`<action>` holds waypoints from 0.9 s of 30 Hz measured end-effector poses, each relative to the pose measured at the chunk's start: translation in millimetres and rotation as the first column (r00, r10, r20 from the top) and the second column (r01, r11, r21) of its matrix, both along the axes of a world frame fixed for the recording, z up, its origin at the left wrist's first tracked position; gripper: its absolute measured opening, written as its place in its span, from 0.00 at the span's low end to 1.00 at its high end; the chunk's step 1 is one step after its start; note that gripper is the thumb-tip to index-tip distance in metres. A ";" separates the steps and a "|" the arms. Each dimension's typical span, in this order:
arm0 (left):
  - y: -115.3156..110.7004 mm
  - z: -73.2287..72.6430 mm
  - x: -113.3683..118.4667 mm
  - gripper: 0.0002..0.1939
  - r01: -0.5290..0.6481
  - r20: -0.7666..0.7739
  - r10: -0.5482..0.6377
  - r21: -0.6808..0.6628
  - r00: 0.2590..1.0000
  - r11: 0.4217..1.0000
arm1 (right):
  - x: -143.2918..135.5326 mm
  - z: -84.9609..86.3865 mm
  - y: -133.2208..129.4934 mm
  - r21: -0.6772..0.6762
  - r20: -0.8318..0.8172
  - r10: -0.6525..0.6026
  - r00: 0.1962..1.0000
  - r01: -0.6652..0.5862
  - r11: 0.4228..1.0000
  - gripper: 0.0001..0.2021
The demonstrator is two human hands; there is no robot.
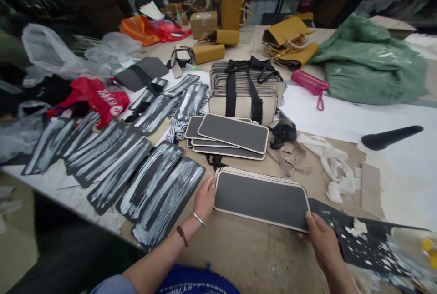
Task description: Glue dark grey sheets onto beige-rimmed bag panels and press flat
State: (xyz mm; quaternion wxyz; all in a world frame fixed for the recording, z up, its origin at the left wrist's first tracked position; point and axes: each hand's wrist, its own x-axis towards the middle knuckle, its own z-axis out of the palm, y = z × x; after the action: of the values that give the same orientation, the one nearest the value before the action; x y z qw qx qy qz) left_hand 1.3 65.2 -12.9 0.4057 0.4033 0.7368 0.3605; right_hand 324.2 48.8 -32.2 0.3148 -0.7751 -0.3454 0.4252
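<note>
A dark grey panel [261, 199] with a cream border and rounded corners lies in front of me, with what look like further panels just under its far edge. My left hand [205, 197] grips its left end, and my right hand [319, 235] pinches the lower right corner. Behind it sits a loose pile of similar bordered panels [234, 134]. Farther back stands a bundle of panels [218, 106] tied with black strips. To the left, several black panels [170, 203] streaked with white glue-like paste lie side by side and partly overlapping.
A black board with white blobs [368, 244] lies at the right, near a dark tapered tool [392, 138]. Cream fabric scraps [336, 166], a pink pouch [309, 82] and a green sack [372, 64] are beyond. Across the table a gloved person works among mustard bags [287, 34].
</note>
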 end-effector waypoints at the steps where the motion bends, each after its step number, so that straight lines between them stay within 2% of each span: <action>1: 0.3 0.3 0.2 0.17 -0.014 0.017 0.014 0.007 1.000 1.000 | -0.4 -0.6 -1.0 0.010 0.036 0.019 0.999 -0.019 1.000 0.24; 6: 5.7 -1.3 2.7 0.13 -0.094 0.122 0.092 0.011 0.988 0.995 | -9.9 9.8 -1.7 0.029 0.218 0.112 0.970 -0.121 0.992 0.25; 8: 5.7 -1.0 3.1 0.10 -0.082 0.063 0.081 0.016 0.995 0.996 | -17.3 16.0 -1.0 0.038 0.305 0.138 0.942 -0.157 0.987 0.25; 12: 3.1 0.0 2.2 0.14 0.005 -0.175 0.002 0.036 0.985 0.999 | -30.1 19.5 -0.6 0.092 0.406 0.121 0.906 -0.173 0.981 0.24; 14: 3.4 -0.1 0.7 0.14 0.043 -0.237 -0.036 0.026 0.971 0.999 | -32.0 18.6 -0.9 0.085 0.323 0.102 0.941 -0.137 0.987 0.22; 17: 6.2 -0.4 -1.9 0.14 0.098 -0.278 -0.089 0.016 0.956 0.995 | -30.7 21.7 -1.2 0.019 -0.008 0.079 0.997 -0.079 0.997 0.19; 19: 8.0 -1.0 -3.3 0.13 0.124 -0.294 -0.112 0.025 0.949 0.992 | -29.3 26.6 -0.5 -0.047 -0.268 0.041 0.962 -0.056 0.997 0.18; 21: 9.1 -2.7 -4.7 0.13 0.137 -0.305 -0.121 0.034 0.945 0.990 | -29.0 30.3 1.0 -0.100 -0.428 0.003 0.904 -0.051 0.994 0.17; 24: 9.7 -7.0 -7.2 0.14 0.141 -0.312 -0.125 0.029 0.942 0.990 | -30.3 29.2 3.2 -0.126 -0.439 -0.026 0.898 -0.033 0.991 0.16; 27: 10.3 -10.8 -10.1 0.15 0.161 -0.284 -0.151 0.011 0.947 0.987 | -32.1 21.9 3.8 -0.053 -0.252 0.030 0.967 -0.045 0.998 0.17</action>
State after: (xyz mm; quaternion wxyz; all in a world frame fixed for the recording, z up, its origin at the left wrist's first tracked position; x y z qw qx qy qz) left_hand -8.8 75.5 -23.7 0.3169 0.5145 0.7464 0.2788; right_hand 292.1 52.5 -10.3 0.3252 -0.7171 -0.3050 0.5357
